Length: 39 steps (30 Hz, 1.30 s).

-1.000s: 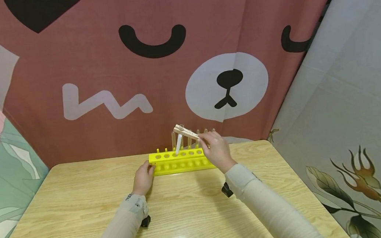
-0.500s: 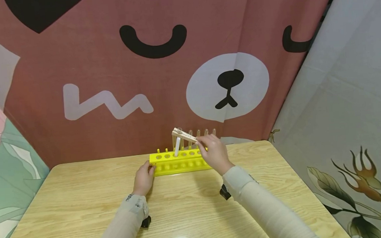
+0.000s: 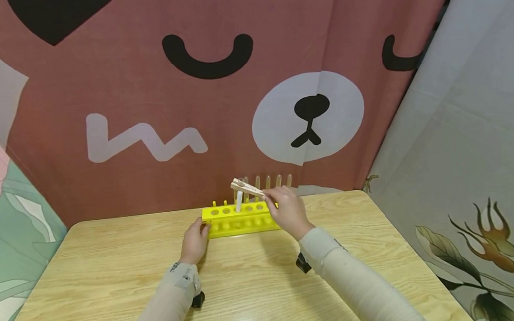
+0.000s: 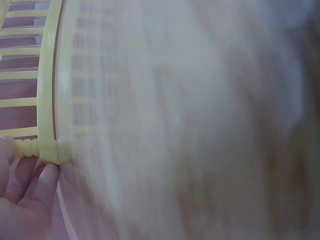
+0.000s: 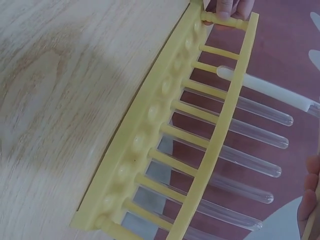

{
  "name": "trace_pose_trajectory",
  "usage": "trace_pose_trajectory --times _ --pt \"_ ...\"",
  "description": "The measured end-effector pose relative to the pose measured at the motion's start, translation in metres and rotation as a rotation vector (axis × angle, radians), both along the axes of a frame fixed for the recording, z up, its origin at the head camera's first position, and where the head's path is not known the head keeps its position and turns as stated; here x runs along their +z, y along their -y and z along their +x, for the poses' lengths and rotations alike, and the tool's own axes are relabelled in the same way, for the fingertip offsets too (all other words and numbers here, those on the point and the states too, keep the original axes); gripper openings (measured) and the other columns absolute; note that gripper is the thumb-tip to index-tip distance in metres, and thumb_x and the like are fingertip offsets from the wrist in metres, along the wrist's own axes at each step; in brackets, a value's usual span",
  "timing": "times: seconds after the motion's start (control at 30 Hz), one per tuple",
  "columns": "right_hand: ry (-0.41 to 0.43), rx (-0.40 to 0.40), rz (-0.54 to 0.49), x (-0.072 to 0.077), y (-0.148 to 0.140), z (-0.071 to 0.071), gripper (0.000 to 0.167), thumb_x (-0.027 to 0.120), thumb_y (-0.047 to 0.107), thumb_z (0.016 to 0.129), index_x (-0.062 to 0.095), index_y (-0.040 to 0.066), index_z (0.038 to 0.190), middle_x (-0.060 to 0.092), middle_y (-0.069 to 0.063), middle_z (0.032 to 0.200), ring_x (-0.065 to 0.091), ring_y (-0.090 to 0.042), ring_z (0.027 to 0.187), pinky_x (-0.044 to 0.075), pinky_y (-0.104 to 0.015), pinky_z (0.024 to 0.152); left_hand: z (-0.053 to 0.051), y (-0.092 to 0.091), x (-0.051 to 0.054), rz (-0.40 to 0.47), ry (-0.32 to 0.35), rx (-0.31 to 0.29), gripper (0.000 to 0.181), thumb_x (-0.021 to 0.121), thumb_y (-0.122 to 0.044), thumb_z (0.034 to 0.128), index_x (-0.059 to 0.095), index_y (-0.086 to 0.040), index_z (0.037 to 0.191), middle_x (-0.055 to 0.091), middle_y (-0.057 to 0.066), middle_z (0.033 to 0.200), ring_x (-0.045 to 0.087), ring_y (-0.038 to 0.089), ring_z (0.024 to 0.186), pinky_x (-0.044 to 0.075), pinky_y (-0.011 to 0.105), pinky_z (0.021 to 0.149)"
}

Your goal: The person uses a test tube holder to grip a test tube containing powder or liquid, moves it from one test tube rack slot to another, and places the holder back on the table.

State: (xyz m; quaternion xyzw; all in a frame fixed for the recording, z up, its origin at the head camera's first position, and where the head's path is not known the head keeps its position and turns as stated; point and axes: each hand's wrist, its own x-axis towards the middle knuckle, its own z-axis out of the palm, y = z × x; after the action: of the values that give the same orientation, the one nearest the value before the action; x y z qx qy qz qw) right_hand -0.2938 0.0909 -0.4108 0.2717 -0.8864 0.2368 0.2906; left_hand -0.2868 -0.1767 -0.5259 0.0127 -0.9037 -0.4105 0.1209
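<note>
My left hand grips the left end of the yellow test tube rack, its fingers round the end post in the left wrist view. My right hand pinches a wooden test tube clamp. Held in the clamp's far end is a test tube with white contents, slightly tilted. In the right wrist view, the rounded bottom of this white-filled tube has passed through a hole in the rack's top bar and stays above the base. Fingers of the right hand show at the edge there.
Several clear test tubes stand upside down on pegs along the rack's back. The rack stands near the far edge of the wooden table, before a curtain with a bear's face. Small black devices sit under both wrists.
The right hand has moved down and slightly left with the clamp. The white-filled tube has sunk lower into the rack's hole. The left hand has stayed at the rack's end.
</note>
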Motion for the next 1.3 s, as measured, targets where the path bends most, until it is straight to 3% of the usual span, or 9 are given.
trace_pose_trajectory --times 0.33,0.5,0.57,0.73,1.0,1.3 --pt "0.018 -0.007 0.022 -0.004 0.002 0.002 0.016 0.071 0.014 0.096 0.076 0.006 0.110 0.073 -0.004 0.095 0.061 -0.020 0.081 0.057 -0.035 0.064 0.001 0.000 -0.003 -0.007 -0.006 0.004 0.023 0.057 -0.011 0.1045 0.061 0.003 0.122 0.067 0.024 0.118 0.063 0.039 0.113 0.051 0.054 0.098" --pt "0.035 0.004 0.037 -0.007 0.001 0.003 0.016 0.070 0.014 0.097 0.075 0.006 0.110 0.073 -0.006 0.097 0.065 -0.022 0.084 0.058 -0.045 0.091 0.001 0.000 -0.003 0.000 0.018 0.010 0.023 0.056 -0.012 0.1050 0.061 0.002 0.123 0.067 0.024 0.119 0.062 0.039 0.116 0.050 0.054 0.100" --pt "0.048 0.007 0.044 -0.009 0.001 0.003 0.016 0.069 0.014 0.098 0.075 0.006 0.111 0.074 -0.006 0.100 0.065 -0.023 0.087 0.059 -0.045 0.090 0.000 0.000 -0.004 0.001 0.021 0.010 0.023 0.056 -0.012 0.1051 0.061 0.002 0.123 0.067 0.023 0.120 0.062 0.039 0.116 0.050 0.054 0.100" --pt "0.062 0.007 0.058 -0.011 0.001 0.002 0.017 0.068 0.014 0.099 0.076 0.008 0.112 0.074 -0.006 0.105 0.065 -0.023 0.092 0.059 -0.036 0.067 -0.001 0.001 -0.005 0.001 -0.003 0.004 0.022 0.057 -0.012 0.1043 0.062 0.001 0.121 0.067 0.023 0.117 0.063 0.039 0.114 0.051 0.054 0.098" --pt "0.028 0.024 0.097 -0.009 0.001 0.002 0.015 0.069 0.012 0.098 0.076 0.007 0.110 0.074 -0.006 0.103 0.066 -0.024 0.091 0.061 -0.037 0.069 0.000 0.002 -0.002 -0.008 -0.010 0.003 0.021 0.057 -0.011 0.1042 0.062 0.002 0.120 0.067 0.023 0.115 0.063 0.039 0.111 0.052 0.054 0.095" --pt "-0.004 0.023 0.147 -0.009 0.003 0.002 0.013 0.073 0.009 0.094 0.077 0.008 0.107 0.074 -0.007 0.101 0.067 -0.024 0.091 0.060 -0.035 0.061 0.002 0.000 0.000 -0.014 -0.023 0.010 0.020 0.058 -0.010 0.1037 0.063 0.002 0.120 0.068 0.023 0.113 0.064 0.038 0.108 0.053 0.053 0.093"
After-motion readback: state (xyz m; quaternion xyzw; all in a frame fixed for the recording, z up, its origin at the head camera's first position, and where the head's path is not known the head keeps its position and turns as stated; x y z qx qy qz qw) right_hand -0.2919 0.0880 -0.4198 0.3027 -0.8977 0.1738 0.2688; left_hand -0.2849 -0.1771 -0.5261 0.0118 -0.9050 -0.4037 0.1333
